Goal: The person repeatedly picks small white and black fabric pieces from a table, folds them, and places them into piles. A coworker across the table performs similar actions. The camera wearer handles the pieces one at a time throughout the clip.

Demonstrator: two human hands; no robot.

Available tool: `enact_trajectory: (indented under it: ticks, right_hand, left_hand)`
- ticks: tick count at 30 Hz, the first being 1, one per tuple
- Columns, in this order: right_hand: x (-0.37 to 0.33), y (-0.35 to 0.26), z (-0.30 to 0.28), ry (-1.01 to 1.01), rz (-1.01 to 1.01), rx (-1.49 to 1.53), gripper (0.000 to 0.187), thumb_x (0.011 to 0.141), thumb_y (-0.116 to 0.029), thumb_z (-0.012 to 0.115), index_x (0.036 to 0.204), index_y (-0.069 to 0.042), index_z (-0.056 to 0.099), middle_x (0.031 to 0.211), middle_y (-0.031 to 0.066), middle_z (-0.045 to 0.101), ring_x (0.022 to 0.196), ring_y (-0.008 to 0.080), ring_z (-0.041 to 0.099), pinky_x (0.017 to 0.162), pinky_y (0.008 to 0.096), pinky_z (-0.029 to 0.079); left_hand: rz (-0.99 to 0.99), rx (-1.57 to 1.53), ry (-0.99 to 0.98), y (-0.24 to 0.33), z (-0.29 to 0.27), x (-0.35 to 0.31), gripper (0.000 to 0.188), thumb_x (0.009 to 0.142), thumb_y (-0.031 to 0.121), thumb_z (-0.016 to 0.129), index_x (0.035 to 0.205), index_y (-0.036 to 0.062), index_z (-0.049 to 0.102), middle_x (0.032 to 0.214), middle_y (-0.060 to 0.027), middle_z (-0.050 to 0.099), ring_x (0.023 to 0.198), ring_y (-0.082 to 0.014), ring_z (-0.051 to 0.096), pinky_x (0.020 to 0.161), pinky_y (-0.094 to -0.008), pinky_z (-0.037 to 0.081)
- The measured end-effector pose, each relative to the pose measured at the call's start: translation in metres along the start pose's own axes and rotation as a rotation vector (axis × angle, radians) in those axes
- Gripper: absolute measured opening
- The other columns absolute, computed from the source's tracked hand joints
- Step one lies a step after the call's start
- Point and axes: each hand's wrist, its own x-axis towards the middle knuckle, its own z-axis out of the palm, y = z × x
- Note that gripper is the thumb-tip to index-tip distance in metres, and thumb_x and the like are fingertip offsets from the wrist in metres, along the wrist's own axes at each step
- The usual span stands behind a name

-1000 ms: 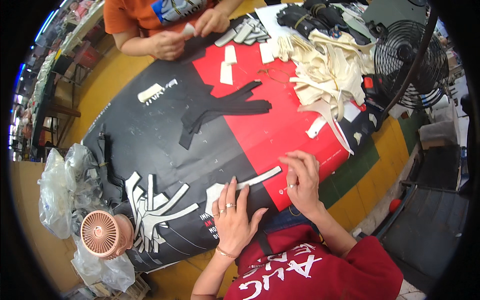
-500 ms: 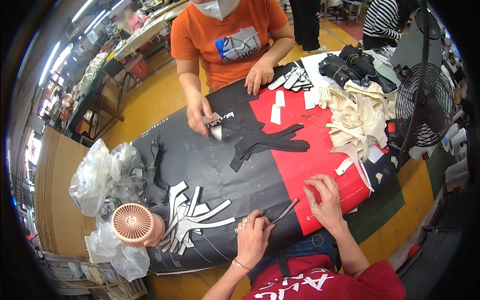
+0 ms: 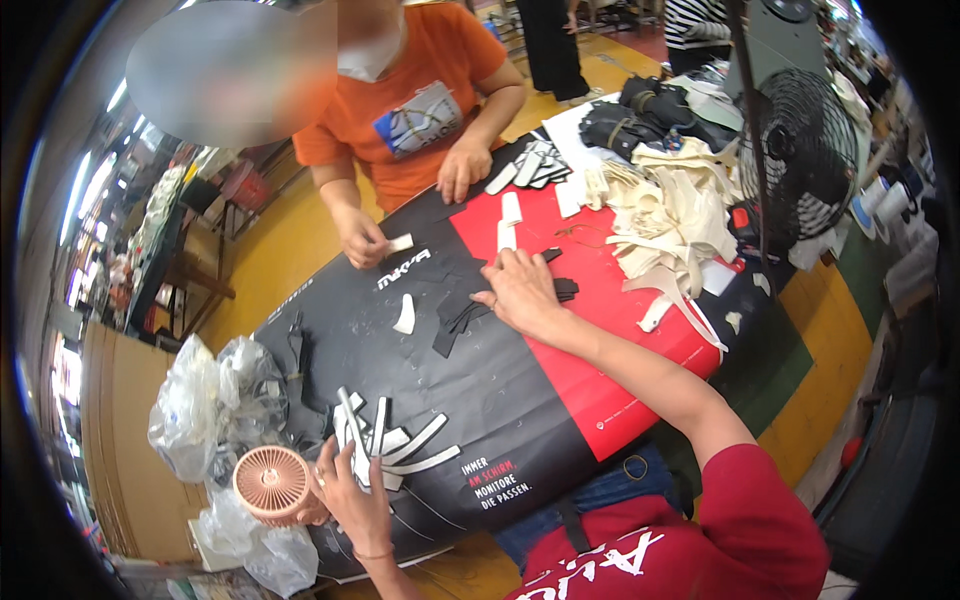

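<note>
My left hand (image 3: 352, 500) is at the near left, its fingers spread at the edge of a pile of white strips with dark edges (image 3: 420, 462). Whether a fingertip touches one of them I cannot make out. Farther off, my right hand (image 3: 525, 290) rests over a pile of black fabric strips (image 3: 450, 330), thumb and fingers apart, covering part of it. Across the table a person's hand (image 3: 362, 240) pinches a small white piece (image 3: 400, 243). A curved white piece (image 3: 404, 315) lies on the black mat between us.
A pink fan (image 3: 272, 483) stands right beside my left hand, with clear plastic bags (image 3: 190, 405) behind it. Cream fabric pieces (image 3: 670, 215) heap up at the right, near a large black fan (image 3: 800, 150). More white-and-black strips (image 3: 540, 163) lie at the far edge.
My left hand has moved left to the white strips; the grey strip beside it no longer shows there. My right hand has reached forward onto the black strips. The person's white curved piece now lies down.
</note>
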Motion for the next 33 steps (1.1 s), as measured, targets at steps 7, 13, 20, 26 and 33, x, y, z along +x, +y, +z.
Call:
enact_trajectory:
  ticks: [7,13,20,26,33]
  right_hand:
    - [-0.007,0.006,0.015,0.341,-0.263,-0.031,0.026,0.080,-0.029,0.078,0.092,-0.012,0.062,0.095,0.0035,0.063,0.094,0.0207,0.061,0.083,0.0373,0.042]
    - [-0.017,0.004,-0.031,0.099,-0.283,0.533,0.019,0.088,-0.022,0.073,0.098,-0.008,0.064,0.083,0.0077,0.070,0.082,0.0291,0.069,0.078,0.0400,0.050]
    - [-0.070,0.008,-0.080,-0.162,-0.258,0.515,0.028,0.091,-0.027,0.070,0.109,-0.006,0.068,0.099,0.0142,0.069,0.096,0.0327,0.066,0.082,0.0419,0.051]
    - [-0.107,0.073,-0.104,0.237,0.136,-0.218,0.037,0.089,-0.028,0.070,0.121,-0.010,0.065,0.108,0.0100,0.062,0.102,0.0281,0.060,0.088,0.0434,0.045]
    - [-0.124,0.110,-0.133,0.142,0.191,-0.277,0.016,0.082,-0.010,0.073,0.097,-0.009,0.068,0.107,0.0074,0.057,0.098,0.0244,0.058,0.082,0.0410,0.042]
  left_hand:
    - [0.213,-0.266,-0.091,0.068,0.034,-0.022,0.033,0.082,0.018,0.078,0.112,0.0083,0.066,0.129,-0.0133,0.060,0.124,-0.0300,0.055,0.116,-0.0507,0.025]
    - [0.331,-0.454,-0.096,0.095,0.024,-0.025,0.024,0.080,0.012,0.078,0.102,0.0091,0.070,0.121,-0.0105,0.065,0.112,-0.0264,0.061,0.113,-0.0481,0.030]
    - [0.287,-0.607,-0.017,0.103,0.024,-0.021,0.026,0.077,0.002,0.075,0.102,0.0067,0.070,0.118,-0.0119,0.066,0.113,-0.0314,0.060,0.106,-0.0460,0.038]
    - [0.484,-0.431,-0.449,0.131,0.048,-0.031,0.069,0.087,0.037,0.072,0.144,0.0069,0.049,0.156,-0.0182,0.038,0.142,-0.0368,0.038,0.113,-0.0547,0.028]
    - [0.460,-0.358,-0.461,0.113,0.054,-0.028,0.055,0.090,0.041,0.067,0.136,0.0097,0.059,0.152,-0.0163,0.045,0.143,-0.0346,0.038,0.119,-0.0576,0.017]
